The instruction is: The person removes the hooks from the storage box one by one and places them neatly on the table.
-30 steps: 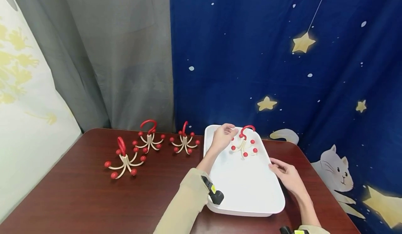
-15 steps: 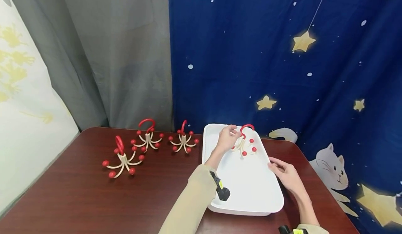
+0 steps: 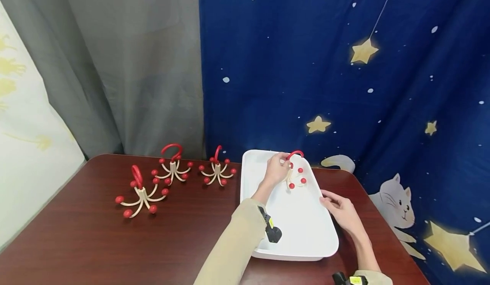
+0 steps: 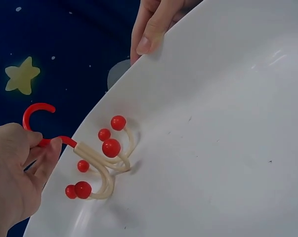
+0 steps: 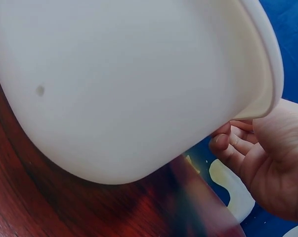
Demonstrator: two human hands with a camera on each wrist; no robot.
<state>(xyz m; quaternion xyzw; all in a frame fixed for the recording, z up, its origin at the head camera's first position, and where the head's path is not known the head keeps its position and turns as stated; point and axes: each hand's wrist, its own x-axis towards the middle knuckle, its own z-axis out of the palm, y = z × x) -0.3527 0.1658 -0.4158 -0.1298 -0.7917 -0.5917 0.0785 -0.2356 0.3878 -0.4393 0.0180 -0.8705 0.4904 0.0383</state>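
My left hand [image 3: 276,169] pinches the red hook of a hook hanger [image 4: 95,157] between thumb and fingers. The hanger has cream curved prongs tipped with red balls, and lies tilted in the far end of the white tray [image 3: 296,221]. In the head view the left hand hides part of it. On the tray's right side my right hand [image 3: 342,212] holds the rim, thumb on top and the other fingers below. The right wrist view shows that hand [image 5: 284,163] close under the rim, its fingertips partly covered by the tray.
Three similar hangers stand on the brown table [image 3: 95,234] left of the tray: one nearer hanger [image 3: 142,195], one behind it [image 3: 173,168], and a third hanger [image 3: 217,171] close to the tray. A blue starry curtain [image 3: 260,64] and a grey curtain [image 3: 145,72] hang behind.
My left hand has moved right to the hanger in the tray and taken hold of its hook. The right hand stays at the rim. The head view has turned slightly right.
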